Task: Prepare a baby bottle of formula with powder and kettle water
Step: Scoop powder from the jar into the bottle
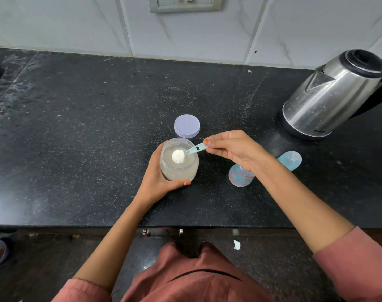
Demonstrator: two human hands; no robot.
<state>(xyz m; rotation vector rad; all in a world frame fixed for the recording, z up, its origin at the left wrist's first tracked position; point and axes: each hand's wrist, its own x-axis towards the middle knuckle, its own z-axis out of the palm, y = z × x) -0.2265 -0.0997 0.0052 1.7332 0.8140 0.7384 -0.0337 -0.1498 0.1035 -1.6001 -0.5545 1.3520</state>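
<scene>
Head view. Left hand (157, 179): wrapped around the open powder jar (178, 162), which stands on the counter (76, 127). Right hand (235, 149): pinching the handle end of the scoop (191, 150), its heaped bowl over the jar mouth and its long axis running left to right. Baby bottle (240, 175): right of the jar, partly hidden under the right wrist, mouth not visible. The right hand is nearer it. Lid (187, 126): just beyond the jar. Kettle (336, 92): far right.

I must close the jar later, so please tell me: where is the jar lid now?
In the head view the jar lid lies on the black counter, just behind the powder jar, left of the kettle.
</scene>
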